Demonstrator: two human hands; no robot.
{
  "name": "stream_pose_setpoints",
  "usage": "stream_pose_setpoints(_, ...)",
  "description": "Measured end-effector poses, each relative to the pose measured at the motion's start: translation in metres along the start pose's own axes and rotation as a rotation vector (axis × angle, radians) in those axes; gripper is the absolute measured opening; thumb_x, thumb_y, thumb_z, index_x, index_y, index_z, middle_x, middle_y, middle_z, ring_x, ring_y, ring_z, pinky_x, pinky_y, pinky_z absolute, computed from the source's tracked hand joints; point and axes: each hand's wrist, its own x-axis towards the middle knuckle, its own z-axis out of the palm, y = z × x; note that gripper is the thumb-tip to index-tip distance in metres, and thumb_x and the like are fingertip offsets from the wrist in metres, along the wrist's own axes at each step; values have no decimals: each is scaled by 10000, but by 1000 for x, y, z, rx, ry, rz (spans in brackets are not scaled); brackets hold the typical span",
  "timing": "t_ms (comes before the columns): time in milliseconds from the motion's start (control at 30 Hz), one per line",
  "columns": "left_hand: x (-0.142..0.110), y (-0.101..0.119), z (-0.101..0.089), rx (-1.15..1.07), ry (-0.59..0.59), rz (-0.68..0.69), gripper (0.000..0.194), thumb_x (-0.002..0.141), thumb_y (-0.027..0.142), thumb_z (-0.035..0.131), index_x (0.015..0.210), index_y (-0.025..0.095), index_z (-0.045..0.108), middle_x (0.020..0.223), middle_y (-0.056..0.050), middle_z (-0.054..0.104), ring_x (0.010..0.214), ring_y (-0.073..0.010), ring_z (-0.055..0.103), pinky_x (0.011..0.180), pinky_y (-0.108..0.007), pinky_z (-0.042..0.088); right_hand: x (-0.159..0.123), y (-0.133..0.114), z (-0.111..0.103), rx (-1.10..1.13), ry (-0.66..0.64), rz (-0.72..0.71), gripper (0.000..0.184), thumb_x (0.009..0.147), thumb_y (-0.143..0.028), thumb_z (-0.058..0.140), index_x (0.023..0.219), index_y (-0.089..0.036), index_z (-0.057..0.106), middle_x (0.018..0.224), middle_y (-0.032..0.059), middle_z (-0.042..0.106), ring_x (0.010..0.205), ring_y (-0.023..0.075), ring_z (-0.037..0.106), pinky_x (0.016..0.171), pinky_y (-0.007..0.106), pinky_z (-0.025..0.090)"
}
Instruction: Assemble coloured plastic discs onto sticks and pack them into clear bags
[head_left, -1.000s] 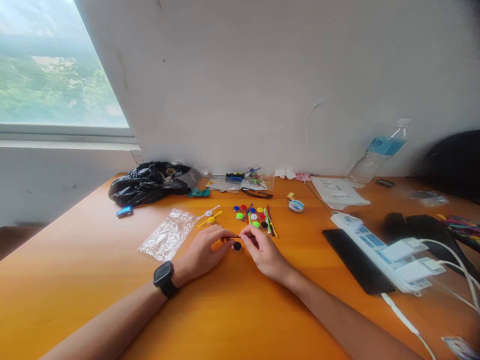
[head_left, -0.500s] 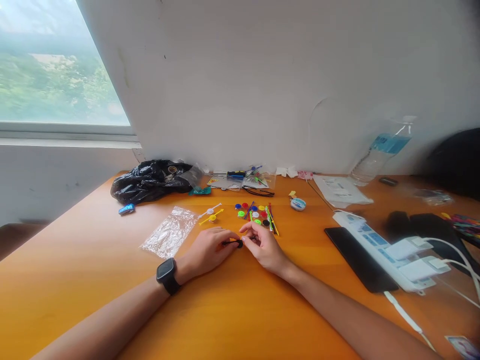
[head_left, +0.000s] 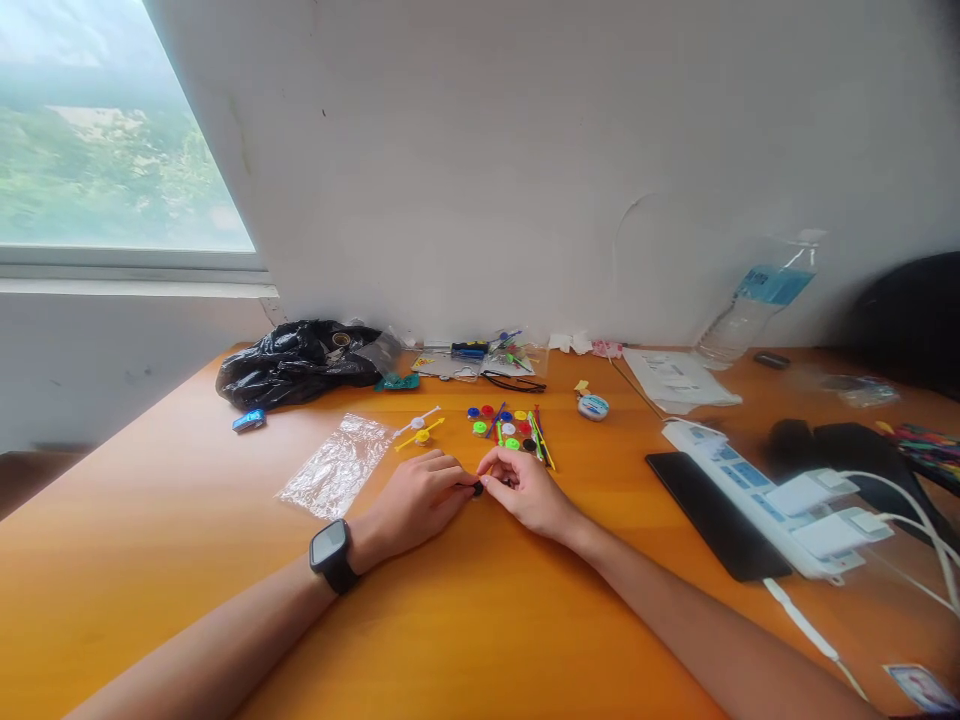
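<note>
Both my hands meet fingertip to fingertip low over the wooden table. Between them is a small black round spinner base (head_left: 477, 489), mostly covered by fingers. My left hand (head_left: 420, 497), with a watch on its wrist, is closed at its left side. From the right, my right hand (head_left: 529, 493) pinches at it; a dark bit of the black arrow shows under its fingers. Beyond lie a yellow arrow spinner (head_left: 421, 437) and a white one (head_left: 418, 424). Several coloured round bases (head_left: 480, 428) and loose arrow sticks (head_left: 541, 440) lie just past my right hand.
A clear plastic bag (head_left: 337, 468) lies left of my hands, with a black plastic bag (head_left: 300, 365) behind it. Toward the right are a round tin (head_left: 593, 407), a black phone (head_left: 712, 515), a power strip (head_left: 739, 490) with chargers and cables, and a water bottle (head_left: 757, 305).
The black arrow, earlier seen between my fingers above the black base, has come down onto the base. My fingers now close around both; the arrow is mostly hidden.
</note>
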Motion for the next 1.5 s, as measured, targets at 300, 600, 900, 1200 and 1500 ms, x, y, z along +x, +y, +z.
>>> stream_pose_setpoints(300,-2,-2,3,2,2,12,176,1052,228,587,1055,227,763,895,-48,760,808,-190,692,725,-308,537,-1,-1,-4,-15,-58,-9,99,949,-261,645,967,-189,710,750,-10,625,680,146,547,634,268,415)
stream_pose_setpoints(600,-2,1,3,57,-31,23,183,1054,244,575,969,216,735,837,-51,722,796,-202,676,709,-326,514,1,0,-6,-61,-65,-33,107,948,-282,665,974,-194,720,774,-3,648,701,148,564,644,263,425)
stream_pose_setpoints(900,-2,1,4,45,-40,-11,122,1022,255,606,976,224,715,896,-54,739,828,-209,690,711,-327,518,2,-1,-6,-55,-44,-12,97,917,-283,688,886,-192,705,793,10,696,720,157,603,663,272,450)
stream_pose_setpoints(1200,-1,2,2,11,-22,-14,95,1010,238,626,994,231,720,883,-47,740,831,-212,686,723,-331,520,5,-1,-9,-60,-65,9,172,886,-322,723,800,-184,665,740,-3,649,685,148,567,635,270,426)
stream_pose_setpoints(1500,0,3,4,44,-40,-9,134,1027,255,602,932,217,689,869,-50,718,817,-219,658,715,-343,491,3,-1,-6,-6,-53,-5,176,877,-322,732,793,-188,654,752,0,662,705,154,585,651,272,442)
